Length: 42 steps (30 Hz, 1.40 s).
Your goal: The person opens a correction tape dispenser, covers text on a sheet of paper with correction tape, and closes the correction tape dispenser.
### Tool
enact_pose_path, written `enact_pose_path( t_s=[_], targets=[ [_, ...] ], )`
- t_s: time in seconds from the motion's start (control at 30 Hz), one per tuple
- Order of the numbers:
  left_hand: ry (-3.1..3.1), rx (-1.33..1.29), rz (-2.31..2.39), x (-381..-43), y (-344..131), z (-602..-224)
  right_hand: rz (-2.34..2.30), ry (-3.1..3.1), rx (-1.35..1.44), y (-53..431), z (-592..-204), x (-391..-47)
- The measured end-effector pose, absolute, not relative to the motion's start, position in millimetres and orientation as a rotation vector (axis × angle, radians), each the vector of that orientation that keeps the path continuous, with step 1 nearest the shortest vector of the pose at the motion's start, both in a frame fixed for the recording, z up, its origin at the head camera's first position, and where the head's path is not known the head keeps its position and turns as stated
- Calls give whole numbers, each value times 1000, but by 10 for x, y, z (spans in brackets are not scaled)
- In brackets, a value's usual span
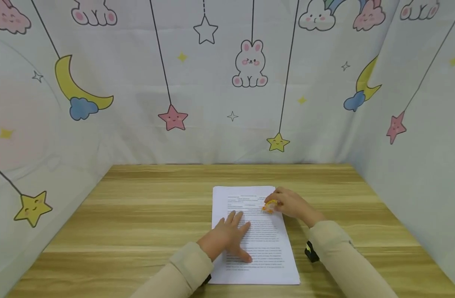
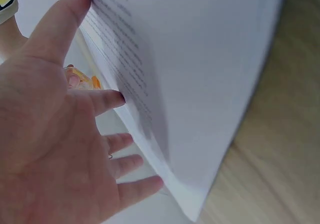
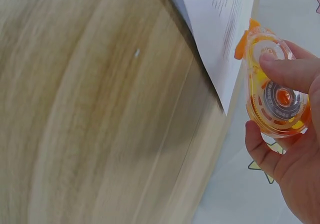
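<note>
A stack of printed paper (image 1: pixel 261 275) lies lengthwise on the wooden table. My left hand (image 1: pixel 231 236) rests on its left-middle part, fingers spread and straight; in the left wrist view the fingertips and thumb of that hand (image 2: pixel 60 129) touch the page. My right hand (image 1: pixel 290 203) grips an orange, see-through correction tape (image 1: pixel 269 205) over the upper right of the sheet. In the right wrist view the thumb lies across the clear case of the correction tape (image 3: pixel 277 97), with fingers behind it. Its orange tip end points toward the paper (image 3: pixel 215 39).
The wood-grain table (image 1: pixel 138 219) extends to both sides of the paper. White cloth (image 1: pixel 212 87) printed with stars, moons and rabbits stands behind and along both sides. A dark wrist device (image 1: pixel 311 251) is strapped under the right sleeve.
</note>
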State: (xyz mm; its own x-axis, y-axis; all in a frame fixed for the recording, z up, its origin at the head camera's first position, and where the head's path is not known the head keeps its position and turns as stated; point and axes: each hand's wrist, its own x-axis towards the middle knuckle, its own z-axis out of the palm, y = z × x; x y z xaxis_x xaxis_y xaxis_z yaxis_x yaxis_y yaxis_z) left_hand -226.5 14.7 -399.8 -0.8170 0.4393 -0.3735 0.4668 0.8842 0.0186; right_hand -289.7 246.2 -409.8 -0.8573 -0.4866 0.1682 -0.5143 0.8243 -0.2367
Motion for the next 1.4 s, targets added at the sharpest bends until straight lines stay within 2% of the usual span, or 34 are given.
enact_pose_path(
  t_s=[0.2, 0.47, 1.4],
  targets=[
    [2635, 675, -2, -2289, 135, -4008, 321, -2886, 800, 2443, -4099, -2908],
    [2614, 695, -45, -2304, 144, -4028, 192, -2745, 977, 2313, -4152, -2937],
    [2615, 685, -51, -2319, 145, -4052, -72, -2856, 1015, 2254, -4079, -2931]
  ],
)
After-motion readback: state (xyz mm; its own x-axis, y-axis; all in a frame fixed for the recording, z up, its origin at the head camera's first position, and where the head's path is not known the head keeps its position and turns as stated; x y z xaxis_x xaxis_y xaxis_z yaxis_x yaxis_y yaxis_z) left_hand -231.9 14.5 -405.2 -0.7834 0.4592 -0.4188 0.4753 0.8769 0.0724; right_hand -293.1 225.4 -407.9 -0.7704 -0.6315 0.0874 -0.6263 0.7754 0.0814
